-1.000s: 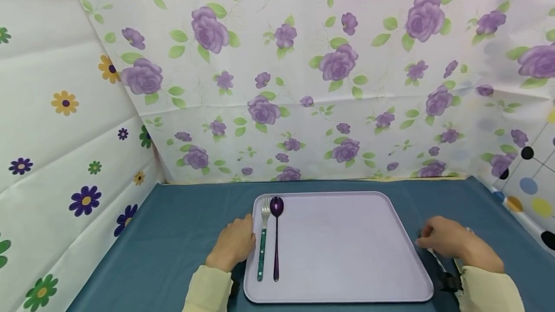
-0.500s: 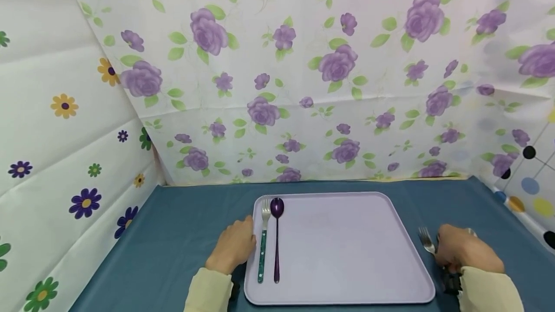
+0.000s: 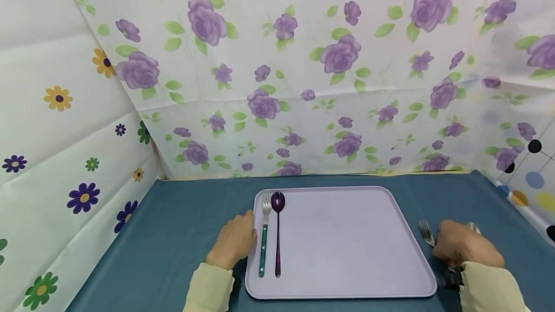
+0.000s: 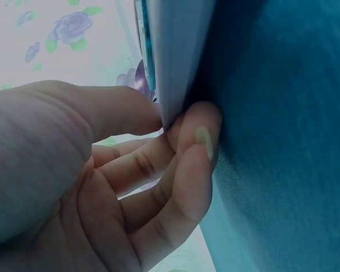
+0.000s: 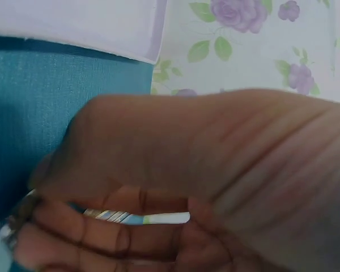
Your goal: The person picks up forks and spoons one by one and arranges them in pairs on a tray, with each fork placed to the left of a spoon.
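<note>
My left hand (image 3: 234,240) holds the left rim of the pale lilac tray (image 3: 342,244); in the left wrist view the thumb lies over the rim and curled fingers reach beneath it. On the tray's left side lie a fork with a green dotted handle (image 3: 263,249) and a dark purple spoon (image 3: 278,235), parallel. To the right of the tray, my right hand (image 3: 468,244) pinches a second fork (image 3: 427,233) below its tines, close over the cloth. A striped handle (image 5: 141,218) shows between the curled fingers in the right wrist view.
A rounded silver utensil end (image 3: 473,227) shows beyond my right hand, mostly hidden by it. Blue-green cloth (image 3: 191,235) covers the table. Flower-patterned sheets (image 3: 303,71) stand behind and at both sides.
My right hand has drawn back from the second fork's tines to lower on it, uncovering the tines. My left hand stays at the tray rim. The head view has shifted slightly.
</note>
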Tool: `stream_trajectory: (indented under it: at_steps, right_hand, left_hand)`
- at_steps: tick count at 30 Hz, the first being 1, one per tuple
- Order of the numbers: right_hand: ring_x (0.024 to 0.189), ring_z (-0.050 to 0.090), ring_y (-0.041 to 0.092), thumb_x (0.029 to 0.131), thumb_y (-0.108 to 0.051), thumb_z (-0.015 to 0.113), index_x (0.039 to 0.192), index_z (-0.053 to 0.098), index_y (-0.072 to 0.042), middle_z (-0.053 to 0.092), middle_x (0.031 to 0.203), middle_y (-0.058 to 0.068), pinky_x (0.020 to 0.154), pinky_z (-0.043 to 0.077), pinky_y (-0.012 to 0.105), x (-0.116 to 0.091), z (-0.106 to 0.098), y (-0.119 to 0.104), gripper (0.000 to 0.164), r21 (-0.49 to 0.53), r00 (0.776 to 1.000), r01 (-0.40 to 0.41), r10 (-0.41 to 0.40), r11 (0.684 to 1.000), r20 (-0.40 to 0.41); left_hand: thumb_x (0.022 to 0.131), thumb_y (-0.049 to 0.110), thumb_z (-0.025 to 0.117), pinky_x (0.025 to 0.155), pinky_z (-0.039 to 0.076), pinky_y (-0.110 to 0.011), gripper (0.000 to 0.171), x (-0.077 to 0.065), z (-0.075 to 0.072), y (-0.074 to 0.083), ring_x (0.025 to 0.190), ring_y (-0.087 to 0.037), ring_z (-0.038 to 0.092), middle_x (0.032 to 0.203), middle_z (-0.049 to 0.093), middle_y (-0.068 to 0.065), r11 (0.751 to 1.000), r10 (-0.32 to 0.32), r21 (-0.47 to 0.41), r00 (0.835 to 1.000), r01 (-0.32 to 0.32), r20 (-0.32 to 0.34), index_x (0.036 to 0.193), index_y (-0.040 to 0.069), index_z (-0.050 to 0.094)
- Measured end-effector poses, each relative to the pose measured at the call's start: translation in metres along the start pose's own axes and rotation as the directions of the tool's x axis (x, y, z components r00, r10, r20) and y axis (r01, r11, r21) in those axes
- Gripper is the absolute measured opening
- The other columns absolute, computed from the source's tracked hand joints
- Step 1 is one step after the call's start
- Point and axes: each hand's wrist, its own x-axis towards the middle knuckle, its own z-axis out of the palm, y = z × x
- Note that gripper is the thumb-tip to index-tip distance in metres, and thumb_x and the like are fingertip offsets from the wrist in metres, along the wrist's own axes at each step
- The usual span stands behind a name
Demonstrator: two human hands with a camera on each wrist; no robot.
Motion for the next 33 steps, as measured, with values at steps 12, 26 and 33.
stream_trajectory:
  at_steps: [12,26,33]
  right_hand:
    - [0.045,0.050,0.012,0.075,-0.008,0.066,0.059,0.056,-0.008,0.054,0.051,0.003,0.042,0.039,0.022,0.003,-0.002,0.000,0.019,0.063,0.998,0.033,-0.030,0.997,-0.049]
    - [0.041,0.044,0.011,0.081,-0.012,0.065,0.052,0.052,-0.015,0.049,0.048,-0.001,0.046,0.039,0.028,0.010,-0.002,-0.002,0.032,0.066,0.998,0.013,-0.009,0.998,-0.063]
    - [0.050,0.050,0.017,0.081,-0.016,0.066,0.061,0.059,-0.008,0.055,0.055,0.003,0.051,0.041,0.033,0.010,-0.004,-0.006,0.023,0.043,0.995,0.002,0.002,0.999,-0.103]
  left_hand:
    - [0.089,0.006,0.060,0.054,0.050,-0.041,0.014,0.001,-0.002,-0.001,0.061,-0.022,0.057,0.076,0.061,-0.014,1.000,-0.010,-0.012,1.000,0.010,0.015,0.098,-0.005,0.057]
    - [0.090,0.007,0.061,0.054,0.050,-0.040,0.015,-0.001,0.000,0.000,0.060,-0.020,0.056,0.076,0.060,-0.013,1.000,-0.016,0.003,1.000,0.016,0.019,0.099,-0.005,0.057]
    - [0.089,0.006,0.061,0.054,0.050,-0.040,0.015,0.001,0.000,0.000,0.059,-0.019,0.055,0.075,0.060,-0.013,1.000,-0.012,-0.001,1.000,0.012,0.010,0.098,-0.005,0.057]
